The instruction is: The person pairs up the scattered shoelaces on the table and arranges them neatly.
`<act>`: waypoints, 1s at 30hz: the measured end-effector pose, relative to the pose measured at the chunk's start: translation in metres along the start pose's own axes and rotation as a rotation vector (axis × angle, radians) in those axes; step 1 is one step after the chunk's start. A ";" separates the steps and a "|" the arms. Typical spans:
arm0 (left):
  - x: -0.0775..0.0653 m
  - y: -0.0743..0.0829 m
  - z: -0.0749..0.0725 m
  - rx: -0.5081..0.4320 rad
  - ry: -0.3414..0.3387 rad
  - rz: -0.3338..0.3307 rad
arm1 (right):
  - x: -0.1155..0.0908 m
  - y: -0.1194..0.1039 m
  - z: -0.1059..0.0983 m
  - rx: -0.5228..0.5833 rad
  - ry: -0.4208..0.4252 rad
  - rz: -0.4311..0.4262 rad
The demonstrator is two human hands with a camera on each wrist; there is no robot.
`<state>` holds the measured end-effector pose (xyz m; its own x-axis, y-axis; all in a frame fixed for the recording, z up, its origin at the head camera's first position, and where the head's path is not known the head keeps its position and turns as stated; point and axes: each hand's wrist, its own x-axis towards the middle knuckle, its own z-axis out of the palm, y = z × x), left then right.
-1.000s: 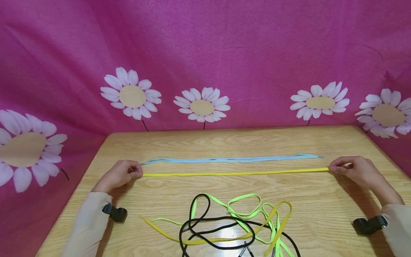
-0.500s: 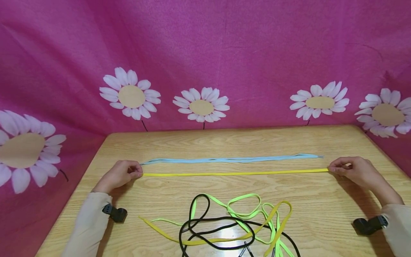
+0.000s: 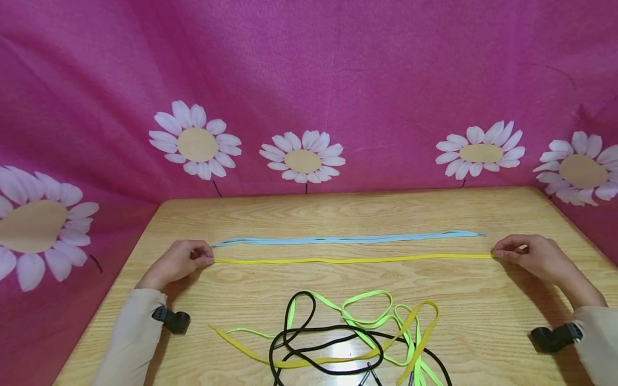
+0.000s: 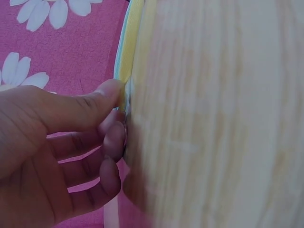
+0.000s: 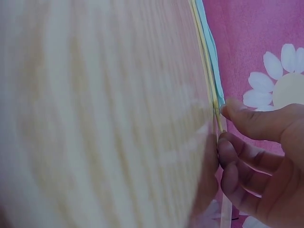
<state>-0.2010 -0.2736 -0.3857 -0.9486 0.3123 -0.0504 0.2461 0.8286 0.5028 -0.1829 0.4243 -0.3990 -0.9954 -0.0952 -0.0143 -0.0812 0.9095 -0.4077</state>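
Observation:
A yellow shoelace (image 3: 352, 261) runs nearly straight across the wooden table, low over or on its surface. My left hand (image 3: 181, 261) pinches its left end between thumb and forefinger; the left wrist view shows the flat yellow lace (image 4: 130, 42) going in under the thumb. At the opposite end, my right hand (image 3: 536, 257) holds the lace tip with thumb and fingertips, the other fingers bent beside it. Just behind, a folded light blue shoelace (image 3: 338, 240) lies parallel, its left tip close to my left fingers.
Nearer the front, a loose tangle holds a black cord (image 3: 328, 370), a neon green lace (image 3: 372, 294) and a darker yellow lace (image 3: 251, 351). Behind the wooden table (image 3: 289, 212) hangs a magenta cloth (image 3: 386, 80) printed with white daisies.
The yellow shoelace, taut before, now sags into a slight wave. Both hands stay almost where they were; the blue lace and the tangle have not moved.

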 end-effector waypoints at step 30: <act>-0.022 0.127 0.010 0.088 -0.109 0.434 | -0.030 -0.102 0.021 0.021 0.080 -0.543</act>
<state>-0.1469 -0.1706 -0.3293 -0.7288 0.6825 0.0560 0.6367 0.6454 0.4220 -0.1442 0.3260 -0.3757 -0.8118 -0.5165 0.2726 -0.5838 0.7302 -0.3549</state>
